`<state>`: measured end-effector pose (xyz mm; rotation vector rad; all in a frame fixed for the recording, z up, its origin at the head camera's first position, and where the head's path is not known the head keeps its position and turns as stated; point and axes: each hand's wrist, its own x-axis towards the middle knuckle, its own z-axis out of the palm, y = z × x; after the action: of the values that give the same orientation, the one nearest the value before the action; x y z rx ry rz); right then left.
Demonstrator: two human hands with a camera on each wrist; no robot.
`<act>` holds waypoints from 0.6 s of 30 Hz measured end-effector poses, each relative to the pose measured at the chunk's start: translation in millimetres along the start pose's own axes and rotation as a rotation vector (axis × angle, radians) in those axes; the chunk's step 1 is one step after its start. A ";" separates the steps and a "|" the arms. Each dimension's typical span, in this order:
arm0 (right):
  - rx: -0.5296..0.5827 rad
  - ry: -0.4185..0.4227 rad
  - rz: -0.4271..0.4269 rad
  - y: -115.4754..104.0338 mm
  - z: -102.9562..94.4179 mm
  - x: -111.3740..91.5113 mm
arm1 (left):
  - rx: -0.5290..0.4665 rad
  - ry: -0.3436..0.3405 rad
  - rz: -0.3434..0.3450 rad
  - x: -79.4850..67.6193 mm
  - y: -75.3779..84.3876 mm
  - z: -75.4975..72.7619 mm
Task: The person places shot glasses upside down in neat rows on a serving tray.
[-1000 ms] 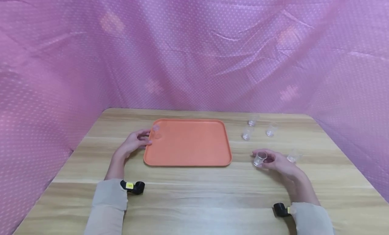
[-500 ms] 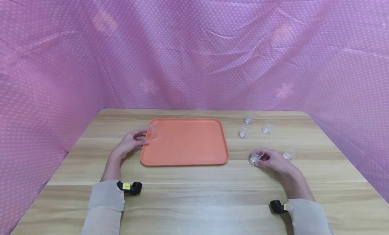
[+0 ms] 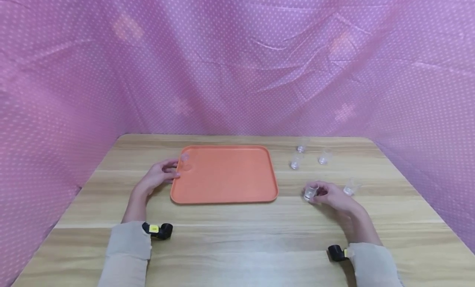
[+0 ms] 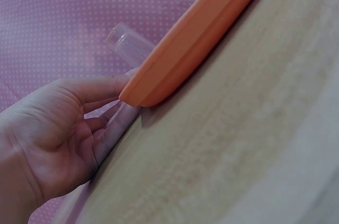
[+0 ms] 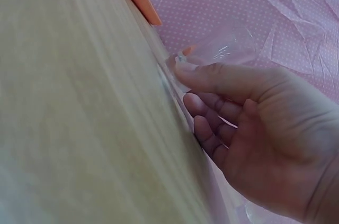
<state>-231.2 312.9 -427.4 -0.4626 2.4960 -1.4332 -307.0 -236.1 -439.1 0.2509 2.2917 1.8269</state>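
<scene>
My left hand (image 3: pixel 157 175) holds the left edge of an orange tray (image 3: pixel 228 175), its thumb at the rim and the other fingers partly hidden behind it in the left wrist view. A clear shot glass (image 4: pixel 132 46) stands inside the tray close to these fingers. To the right of the tray, my right hand (image 3: pixel 332 195) pinches another clear shot glass (image 3: pixel 311 192) low near its base, thumb in front. In the right wrist view this held glass (image 5: pixel 228 46) is close over the table, and the two lower fingers curl without holding anything.
Behind the right hand stand three more clear glasses (image 3: pixel 295 162), apart from each other. One further glass (image 3: pixel 349 189) is just right of the right hand. The wooden table (image 3: pixel 237 241) ends at a pink dotted cloth (image 3: pixel 230 72) on the back and sides.
The head view has shifted slightly, moving everything a little left in it. The right hand's glass has changed its tilt slightly. The left hand stays at the tray's edge.
</scene>
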 end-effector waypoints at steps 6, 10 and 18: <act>0.016 0.016 0.016 -7.4 0.4 5.0 | 0.006 0.000 0.005 -0.9 0.1 -0.5; -0.012 0.027 -0.012 -17.6 2.0 13.0 | 0.015 -0.001 -0.005 -1.0 0.7 -0.8; -0.041 0.028 -0.075 -39.2 3.6 38.5 | 0.025 -0.004 -0.004 0.5 2.0 0.1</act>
<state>-259.5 277.0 -396.7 -0.5534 2.5595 -1.4278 -307.4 -235.4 -437.2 0.2544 2.3121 1.7949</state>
